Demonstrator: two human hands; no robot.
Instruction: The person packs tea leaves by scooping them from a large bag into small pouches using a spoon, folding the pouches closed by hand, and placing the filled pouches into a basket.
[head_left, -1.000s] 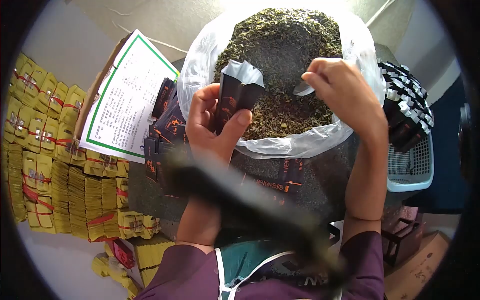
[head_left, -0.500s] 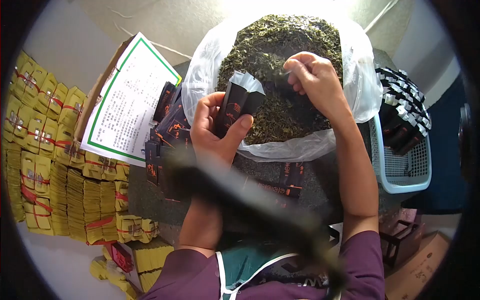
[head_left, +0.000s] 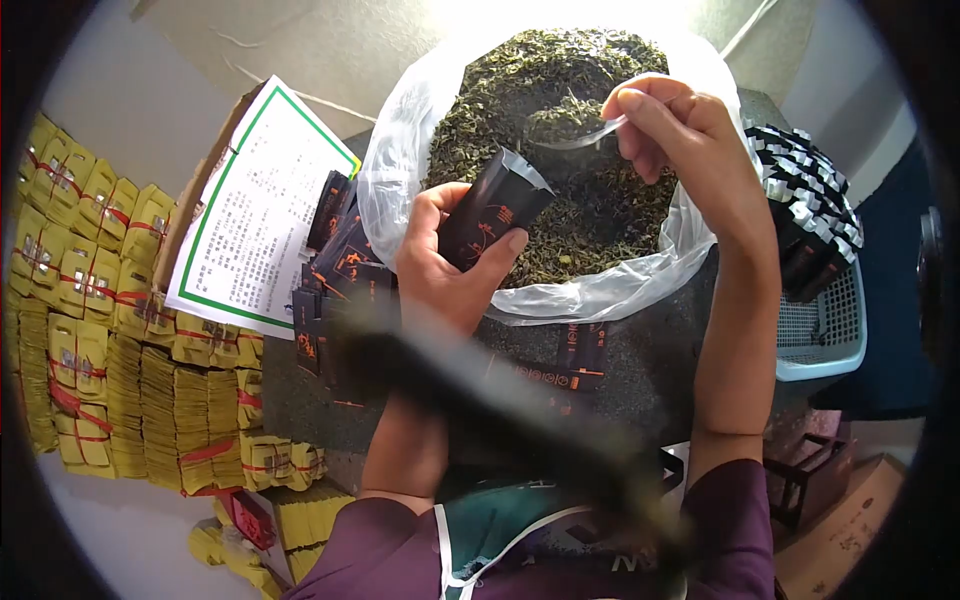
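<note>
My left hand (head_left: pixel 450 262) is wrapped round a black packet (head_left: pixel 494 210) with orange print, its silvery mouth open and tilted to the upper right. Between thumb and fingers, my right hand (head_left: pixel 680 140) pinches the handle of a clear spoon (head_left: pixel 580 141). Dried leaves (head_left: pixel 566 113) are heaped on the spoon, above and right of the packet's mouth and apart from it. Below both hands is a clear plastic bag (head_left: pixel 590 300) full of dried leaves (head_left: pixel 590 235).
Black packets (head_left: pixel 350 262) lie left of the bag beside a green-bordered sheet (head_left: pixel 262 205). Bundled yellow packets (head_left: pixel 90 350) are stacked at far left. A light blue basket (head_left: pixel 825 365) at right holds black packets (head_left: pixel 808 225). A dark blurred strip (head_left: pixel 500 400) crosses the lower middle.
The spoon has come up out of the leaves with a heap on it. My left hand has moved slightly right, tilting the packet further right.
</note>
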